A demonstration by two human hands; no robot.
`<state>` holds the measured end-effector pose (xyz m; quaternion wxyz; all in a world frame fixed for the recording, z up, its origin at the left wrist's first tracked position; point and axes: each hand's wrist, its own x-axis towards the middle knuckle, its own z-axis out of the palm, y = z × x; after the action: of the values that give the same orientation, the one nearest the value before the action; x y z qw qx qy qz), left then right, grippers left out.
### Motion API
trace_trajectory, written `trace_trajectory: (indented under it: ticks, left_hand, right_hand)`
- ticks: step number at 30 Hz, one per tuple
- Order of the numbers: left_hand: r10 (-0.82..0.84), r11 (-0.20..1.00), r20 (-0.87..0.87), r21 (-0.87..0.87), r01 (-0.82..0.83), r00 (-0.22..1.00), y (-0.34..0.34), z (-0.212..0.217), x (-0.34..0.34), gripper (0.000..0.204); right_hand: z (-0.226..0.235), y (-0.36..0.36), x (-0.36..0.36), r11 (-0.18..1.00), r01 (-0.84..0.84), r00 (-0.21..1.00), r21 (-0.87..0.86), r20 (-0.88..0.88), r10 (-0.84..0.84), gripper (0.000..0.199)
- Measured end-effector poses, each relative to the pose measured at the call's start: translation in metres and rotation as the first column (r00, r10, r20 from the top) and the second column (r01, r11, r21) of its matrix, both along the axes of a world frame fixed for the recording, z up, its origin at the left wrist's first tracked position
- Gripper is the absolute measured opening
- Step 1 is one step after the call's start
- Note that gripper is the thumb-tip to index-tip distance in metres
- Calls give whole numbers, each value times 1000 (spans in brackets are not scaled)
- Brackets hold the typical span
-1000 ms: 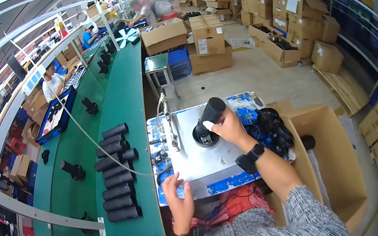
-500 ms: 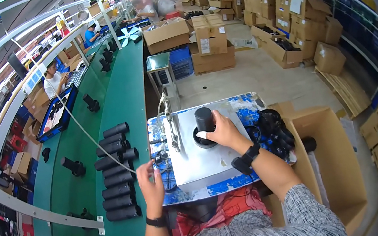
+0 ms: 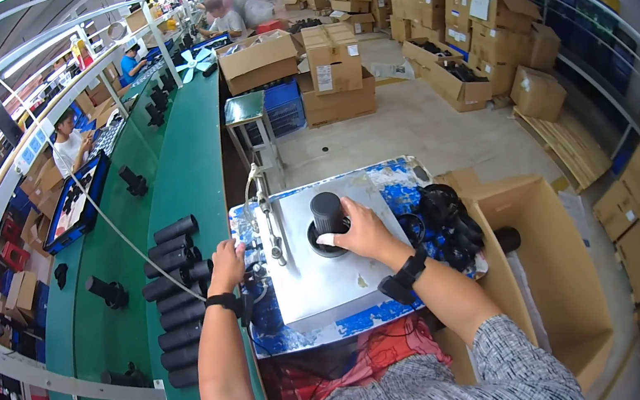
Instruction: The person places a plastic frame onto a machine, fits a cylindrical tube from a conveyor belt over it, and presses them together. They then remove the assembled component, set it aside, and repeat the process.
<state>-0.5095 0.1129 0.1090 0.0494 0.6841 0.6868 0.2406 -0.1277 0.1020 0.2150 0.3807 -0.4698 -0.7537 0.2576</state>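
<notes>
On a flat silver metal plate [image 3: 309,290], a black ribbed cylinder [image 3: 327,211] stands upright in a dark round ring [image 3: 326,249]. My right hand [image 3: 363,231] is closed around the cylinder's lower part from the right, thumb toward me. My left hand [image 3: 227,267] is at the left edge of the worn blue-and-white stand [image 3: 349,328], beside small fittings and tubing. Its fingers are curled, and what they hold, if anything, is hidden. A metal air cylinder [image 3: 269,225] with a hose lies along the plate's left side.
Several black tubes [image 3: 178,316] lie in a row on the green bench [image 3: 184,163] at left. Black ring-like parts [image 3: 454,225] are heaped right of the plate, beside an open carton [image 3: 553,272]. A stool [image 3: 246,111] and stacked cartons stand ahead. Other people sit across the bench.
The whole view has shifted slightly. My left hand has moved forward along the stand's left edge, its forearm reaching farther in. My right hand stays on the black cylinder.
</notes>
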Motion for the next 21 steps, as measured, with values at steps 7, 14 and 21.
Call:
trace_trajectory:
  ticks: [7, 14, 21]
  left_hand:
    - [-73, 995, 146, -60, 82, 987, 15, 4, 9, 43]
    - [90, 991, 223, 73, -109, 971, -50, 42, 24, 52]
    - [-97, 867, 692, 412, -281, 715, -193, 103, 128, 35]
  right_hand:
    - [-2, 0, 5, 998, 0, 1000, 57, -23, 2, 66]
    - [-17, 0, -12, 997, -9, 998, 79, -65, 14, 64]
    - [17, 1, 9, 999, 29, 999, 46, -37, -27, 63]
